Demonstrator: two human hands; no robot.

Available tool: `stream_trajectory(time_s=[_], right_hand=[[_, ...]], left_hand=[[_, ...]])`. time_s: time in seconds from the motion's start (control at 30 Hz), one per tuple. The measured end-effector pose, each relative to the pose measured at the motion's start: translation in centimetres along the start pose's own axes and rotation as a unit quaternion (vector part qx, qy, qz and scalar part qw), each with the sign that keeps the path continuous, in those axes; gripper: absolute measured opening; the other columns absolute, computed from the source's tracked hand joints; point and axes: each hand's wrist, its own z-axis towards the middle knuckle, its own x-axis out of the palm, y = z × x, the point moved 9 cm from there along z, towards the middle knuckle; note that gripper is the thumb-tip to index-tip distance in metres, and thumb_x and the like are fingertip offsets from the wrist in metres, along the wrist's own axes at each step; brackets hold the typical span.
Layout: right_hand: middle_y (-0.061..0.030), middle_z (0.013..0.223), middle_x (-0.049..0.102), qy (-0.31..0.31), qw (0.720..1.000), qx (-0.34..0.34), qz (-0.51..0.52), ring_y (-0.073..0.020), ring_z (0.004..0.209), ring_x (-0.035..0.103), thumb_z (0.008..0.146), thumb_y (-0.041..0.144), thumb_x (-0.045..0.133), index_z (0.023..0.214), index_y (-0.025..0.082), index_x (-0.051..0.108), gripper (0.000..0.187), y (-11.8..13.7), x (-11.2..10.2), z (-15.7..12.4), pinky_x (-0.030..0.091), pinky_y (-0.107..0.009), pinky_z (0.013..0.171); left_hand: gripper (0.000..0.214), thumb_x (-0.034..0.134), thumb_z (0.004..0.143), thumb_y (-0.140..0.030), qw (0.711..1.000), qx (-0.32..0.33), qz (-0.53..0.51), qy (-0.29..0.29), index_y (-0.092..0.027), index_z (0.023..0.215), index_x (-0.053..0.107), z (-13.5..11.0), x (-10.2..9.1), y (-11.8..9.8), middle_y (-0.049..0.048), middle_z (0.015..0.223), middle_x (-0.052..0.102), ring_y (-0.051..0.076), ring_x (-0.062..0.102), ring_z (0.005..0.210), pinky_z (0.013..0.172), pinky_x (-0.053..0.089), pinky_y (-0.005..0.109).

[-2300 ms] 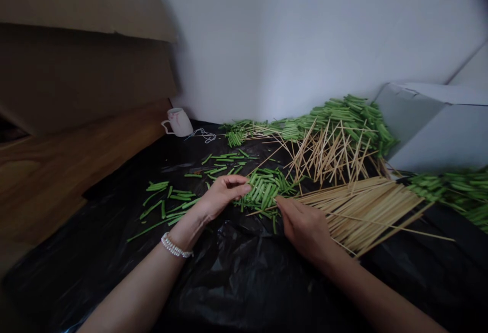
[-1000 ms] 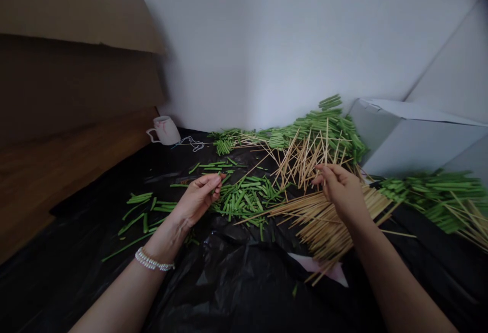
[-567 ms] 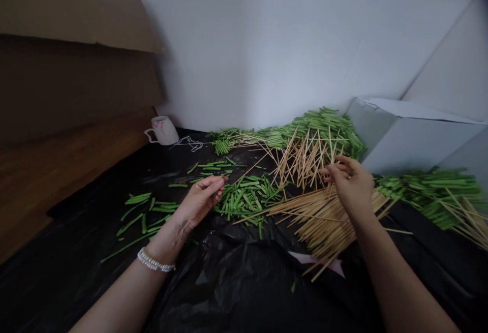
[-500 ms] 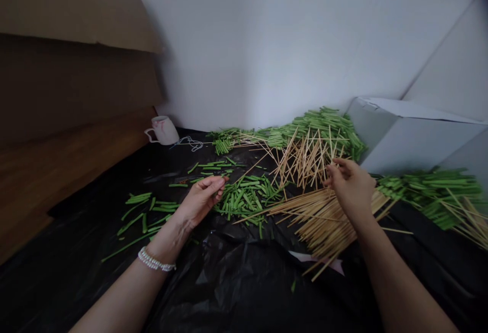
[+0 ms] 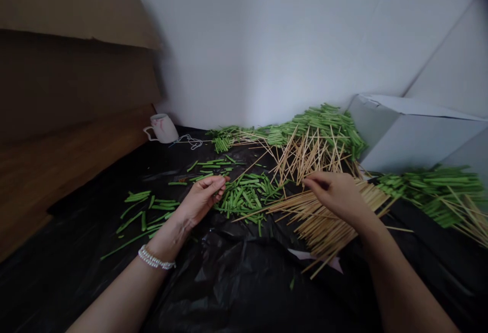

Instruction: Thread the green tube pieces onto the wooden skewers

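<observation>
My left hand [image 5: 205, 195], with a beaded bracelet at its wrist, is closed in a pinch beside a loose pile of cut green stem pieces [image 5: 247, 195]. Something small and brownish shows at its fingertips, too unclear to name. My right hand [image 5: 337, 193] hovers above a bundle of thin wooden skewers [image 5: 324, 226]. Its thumb and finger are pressed together, and what they grip, if anything, cannot be made out. Behind it, skewers threaded with green pieces [image 5: 324, 124] lie heaped, their bare sticks pointing toward me.
Black plastic sheeting [image 5: 229, 282] covers the work surface. A white mug [image 5: 164, 128] stands at the back left near a tangled string [image 5: 190, 141]. A cardboard box [image 5: 76, 73] rises at left, a white box [image 5: 412, 129] at right. More threaded skewers [image 5: 438, 190] lie right.
My right hand has moved left and slightly down, from beside the threaded skewers toward the middle. My left hand has stayed almost still, in the same pinch.
</observation>
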Motion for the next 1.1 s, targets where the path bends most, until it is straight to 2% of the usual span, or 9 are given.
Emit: stream_trajectory(time_s=[0.07, 0.13, 0.2, 0.3, 0.4, 0.53, 0.73, 1.1], right_hand=[[0.0011, 0.062, 0.064, 0.122, 0.992, -0.014, -0.017, -0.0129, 0.056, 0.053, 0.088, 0.037, 0.049, 0.069, 0.023, 0.066, 0.029, 0.5, 2.1, -0.3, 0.031, -0.025, 0.056], [0.0002, 0.06, 0.062, 0.211, 0.976, -0.005, -0.045, -0.0125, 0.056, 0.051, 0.086, 0.031, 0.048, 0.065, 0.021, 0.063, 0.028, 0.3, 3.5, -0.9, 0.028, -0.026, 0.055], [-0.0015, 0.063, 0.063, 0.266, 0.961, 0.021, -0.068, -0.0124, 0.058, 0.052, 0.082, 0.023, 0.047, 0.067, 0.02, 0.063, 0.023, -0.3, 4.2, -1.4, 0.028, -0.026, 0.056], [-0.0024, 0.067, 0.064, 0.31, 0.945, 0.063, -0.085, -0.013, 0.062, 0.054, 0.074, 0.014, 0.046, 0.071, 0.019, 0.064, 0.02, -1.5, 4.7, -2.1, 0.027, -0.025, 0.057], [-0.0022, 0.068, 0.064, 0.328, 0.938, 0.07, -0.091, -0.0131, 0.062, 0.053, 0.073, 0.013, 0.045, 0.073, 0.02, 0.064, 0.02, -2.2, 5.2, -2.5, 0.027, -0.025, 0.057], [-0.0023, 0.068, 0.063, 0.323, 0.939, 0.061, -0.105, -0.0125, 0.06, 0.05, 0.077, 0.016, 0.044, 0.075, 0.02, 0.065, 0.021, -2.4, 5.3, -2.4, 0.027, -0.025, 0.057], [-0.0022, 0.066, 0.062, 0.335, 0.93, 0.06, -0.143, -0.0118, 0.06, 0.05, 0.073, 0.013, 0.048, 0.07, 0.02, 0.066, 0.02, -2.1, 5.7, -2.3, 0.025, -0.025, 0.056], [-0.0033, 0.07, 0.063, 0.314, 0.934, 0.053, -0.165, -0.0128, 0.063, 0.053, 0.072, 0.01, 0.05, 0.073, 0.02, 0.064, 0.017, -2.0, 6.9, -2.5, 0.022, -0.026, 0.054]], left_hand=[[0.031, 0.086, 0.061, -0.031, 1.0, -0.004, 0.004, 0.001, -0.013, 0.085, 0.076, 0.0, 0.1, 0.1, -0.0009, 0.065, 0.062, 0.004, 0.051, 0.058, 0.056, 0.042, 0.014], [0.033, 0.086, 0.061, -0.032, 1.0, -0.007, 0.007, 0.001, -0.012, 0.086, 0.076, 0.0, 0.1, 0.1, -0.0009, 0.066, 0.061, 0.004, 0.051, 0.058, 0.056, 0.042, 0.014], [0.033, 0.086, 0.061, -0.032, 1.0, -0.008, 0.01, 0.003, -0.012, 0.086, 0.076, 0.0, 0.1, 0.1, -0.0009, 0.066, 0.061, 0.004, 0.051, 0.059, 0.057, 0.042, 0.014], [0.033, 0.085, 0.062, -0.033, 1.0, -0.008, 0.012, 0.011, -0.012, 0.087, 0.076, 0.1, 0.1, 0.2, -0.001, 0.067, 0.061, 0.004, 0.051, 0.058, 0.056, 0.042, 0.013], [0.032, 0.085, 0.064, -0.032, 1.0, -0.007, 0.016, 0.015, -0.012, 0.087, 0.076, 0.2, 0.0, 0.2, -0.001, 0.067, 0.06, 0.003, 0.051, 0.059, 0.056, 0.042, 0.013], [0.031, 0.084, 0.065, -0.031, 1.0, -0.006, 0.013, 0.016, -0.012, 0.087, 0.076, 0.2, -0.1, 0.2, -0.0005, 0.068, 0.06, 0.004, 0.051, 0.059, 0.057, 0.043, 0.013], [0.032, 0.086, 0.062, -0.032, 1.0, -0.007, 0.015, 0.01, -0.012, 0.086, 0.076, 0.1, 0.0, 0.1, -0.0004, 0.067, 0.06, 0.004, 0.051, 0.059, 0.056, 0.043, 0.013], [0.031, 0.085, 0.064, -0.031, 1.0, -0.004, 0.017, 0.015, -0.012, 0.087, 0.076, 0.2, 0.0, 0.1, -0.0003, 0.068, 0.06, 0.004, 0.051, 0.059, 0.056, 0.043, 0.013]])
